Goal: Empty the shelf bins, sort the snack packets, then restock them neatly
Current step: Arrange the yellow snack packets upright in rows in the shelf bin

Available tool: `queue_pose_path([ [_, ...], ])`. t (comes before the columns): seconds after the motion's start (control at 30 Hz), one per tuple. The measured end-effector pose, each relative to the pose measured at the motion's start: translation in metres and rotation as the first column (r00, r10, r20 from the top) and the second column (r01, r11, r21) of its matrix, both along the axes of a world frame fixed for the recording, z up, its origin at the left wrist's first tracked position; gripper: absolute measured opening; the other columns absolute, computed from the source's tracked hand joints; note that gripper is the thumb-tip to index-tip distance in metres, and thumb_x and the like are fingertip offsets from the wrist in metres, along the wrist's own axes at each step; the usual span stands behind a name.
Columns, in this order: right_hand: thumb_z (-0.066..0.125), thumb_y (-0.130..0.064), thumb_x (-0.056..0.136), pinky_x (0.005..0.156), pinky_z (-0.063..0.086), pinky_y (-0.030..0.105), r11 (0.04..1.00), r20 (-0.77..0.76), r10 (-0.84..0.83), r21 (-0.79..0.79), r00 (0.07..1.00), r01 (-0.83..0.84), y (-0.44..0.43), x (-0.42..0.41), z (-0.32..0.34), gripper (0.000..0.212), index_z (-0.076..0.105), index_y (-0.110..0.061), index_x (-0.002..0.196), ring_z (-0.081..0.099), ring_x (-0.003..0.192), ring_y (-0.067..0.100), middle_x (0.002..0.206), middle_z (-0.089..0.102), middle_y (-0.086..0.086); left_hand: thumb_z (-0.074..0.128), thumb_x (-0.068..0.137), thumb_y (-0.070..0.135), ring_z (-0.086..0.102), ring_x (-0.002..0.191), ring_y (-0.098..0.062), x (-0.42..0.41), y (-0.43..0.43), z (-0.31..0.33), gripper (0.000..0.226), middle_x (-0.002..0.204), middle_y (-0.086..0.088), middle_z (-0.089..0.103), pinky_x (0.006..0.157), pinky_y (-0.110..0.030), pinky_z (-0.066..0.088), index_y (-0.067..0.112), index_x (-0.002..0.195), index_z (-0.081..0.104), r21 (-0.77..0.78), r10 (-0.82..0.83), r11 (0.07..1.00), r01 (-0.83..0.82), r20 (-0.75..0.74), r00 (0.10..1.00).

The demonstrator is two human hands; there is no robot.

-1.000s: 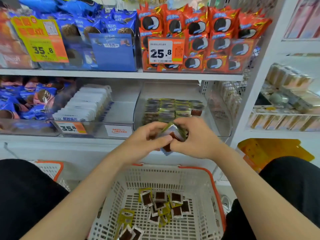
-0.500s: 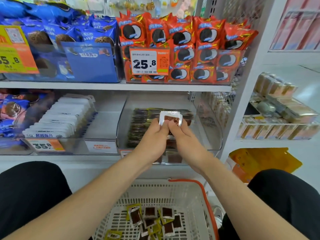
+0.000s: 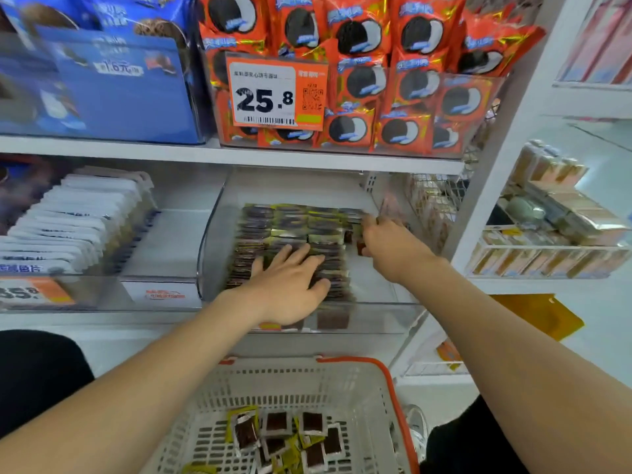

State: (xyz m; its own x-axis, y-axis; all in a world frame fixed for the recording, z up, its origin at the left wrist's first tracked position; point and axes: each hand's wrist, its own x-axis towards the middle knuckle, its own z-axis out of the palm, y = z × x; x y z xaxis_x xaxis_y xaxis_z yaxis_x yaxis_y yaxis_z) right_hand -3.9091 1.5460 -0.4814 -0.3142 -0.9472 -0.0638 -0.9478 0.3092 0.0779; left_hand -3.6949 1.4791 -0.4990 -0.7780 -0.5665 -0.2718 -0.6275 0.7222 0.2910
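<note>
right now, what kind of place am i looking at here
Most likely a shop's snack aisle: an orange price tag reading 25.8 hangs in front of red biscuit packets, white shelves carry more stock, and a plastic shopping basket sits below.

On the lower shelf (image 3: 85,319) a bin (image 3: 383,289) holds rows of packets (image 3: 290,220); the left hand (image 3: 287,289) lies on the near rows, the right hand (image 3: 393,244) at their far right end. Left of the bin stand flat packs (image 3: 78,213), with cookie packs (image 3: 359,80) on the shelf above (image 3: 307,162), and a basket (image 3: 342,381) with loose packets (image 3: 284,436) nearer, below.
</note>
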Motion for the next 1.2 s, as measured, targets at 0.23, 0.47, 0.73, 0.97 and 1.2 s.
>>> queue_pose_path([
  [0.23,0.055,-0.015,0.106,0.1,0.046,0.051,0.99,0.232,-0.139,0.004,0.963,0.142,-0.03,-0.006,-0.036,0.041,0.039,0.006,0.137,0.038,0.135,0.045,0.134,0.048,0.033,0.019,0.106,0.066,-0.016,0.16,-0.021,-0.002,-0.003,-0.002,0.066,0.174,0.011,-0.015,0.125,-0.065,-0.003,0.039,0.165,0.008,0.047,0.003,0.999,-0.004,0.035,0.999],
  [0.47,0.076,-0.019,0.095,0.094,0.05,0.042,0.891,0.471,-0.318,-0.149,0.823,0.429,-0.04,0.001,-0.032,0.112,-0.013,0.006,0.157,0.058,0.122,0.04,0.136,0.054,0.029,0.019,0.107,0.063,-0.012,0.161,-0.024,-0.002,0.0,-0.003,0.065,0.175,0.008,-0.009,0.125,-0.066,-0.001,0.035,0.166,0.012,0.015,0.001,1.0,-0.001,0.007,1.0],
  [0.73,0.049,-0.01,0.097,0.07,0.039,0.032,0.855,0.755,-0.276,-0.09,0.594,0.511,-0.056,-0.005,-0.037,0.077,0.005,0.008,0.157,0.057,0.099,0.028,0.118,0.054,0.016,0.02,0.108,0.061,-0.008,0.161,-0.026,-0.002,0.002,-0.004,0.065,0.175,0.005,-0.005,0.125,-0.068,0.002,0.034,0.166,0.014,-0.006,0.002,1.0,-0.002,-0.01,1.0],
  [0.97,0.045,-0.007,0.102,0.115,0.037,0.045,0.93,0.596,-0.3,0.007,0.745,0.368,-0.053,-0.009,-0.051,0.08,-0.005,-0.009,0.165,0.025,0.153,0.043,0.168,0.011,0.03,0.021,0.108,0.06,-0.007,0.161,-0.027,-0.002,0.002,-0.004,0.064,0.175,0.005,-0.003,0.124,-0.068,0.003,0.033,0.165,0.016,-0.003,0.002,1.0,-0.002,-0.013,1.0],
  [1.2,0.05,-0.014,0.085,0.101,0.051,0.048,0.88,0.777,-0.231,-0.091,0.586,0.467,-0.058,-0.011,-0.049,0.069,0.03,-0.013,0.15,0.056,0.123,0.039,0.136,0.056,0.019,0.023,0.108,0.058,-0.003,0.161,-0.027,-0.002,0.001,-0.006,0.062,0.175,0.005,0.002,0.124,-0.068,0.004,0.032,0.164,0.02,-0.009,-0.007,1.0,0.007,-0.036,0.999],
])
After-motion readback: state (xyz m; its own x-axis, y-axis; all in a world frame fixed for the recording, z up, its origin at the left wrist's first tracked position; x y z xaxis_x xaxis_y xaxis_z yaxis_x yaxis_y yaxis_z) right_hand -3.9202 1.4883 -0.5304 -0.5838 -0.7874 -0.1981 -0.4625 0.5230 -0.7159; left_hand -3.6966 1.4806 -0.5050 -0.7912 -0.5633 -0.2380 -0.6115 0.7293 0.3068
